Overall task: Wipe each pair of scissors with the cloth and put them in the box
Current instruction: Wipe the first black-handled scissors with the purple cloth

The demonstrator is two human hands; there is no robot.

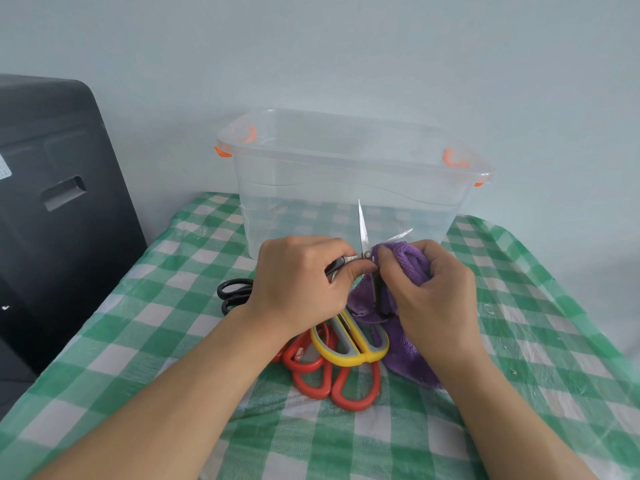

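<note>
- You are holding a small pair of steel scissors [362,244] by the handles in your left hand [298,285], fingers curled round them, with the blades spread so each edge is open to the cloth.
- Your right hand [436,292] is pinching the purple cloth [405,258] against the pivot and the right-hand blade; bunching the fabric there is keeping your fingertips off the sharp edge.
- You are working just in front of the clear box [346,188], which is standing at the far edge of the bench [519,306], so the drop-in should be a short reach. The box looks empty, though its clear walls make that hard to confirm.
- The waiting pairs are lying near the middle of the bench under your wrists: black-handled scissors [235,292] to the left, yellow-and-grey scissors [349,344] overlapping the red-handled scissors [332,375], the cloth's loose end draped beside them.
- I judge you are early in the task: first pair in hand.
</note>
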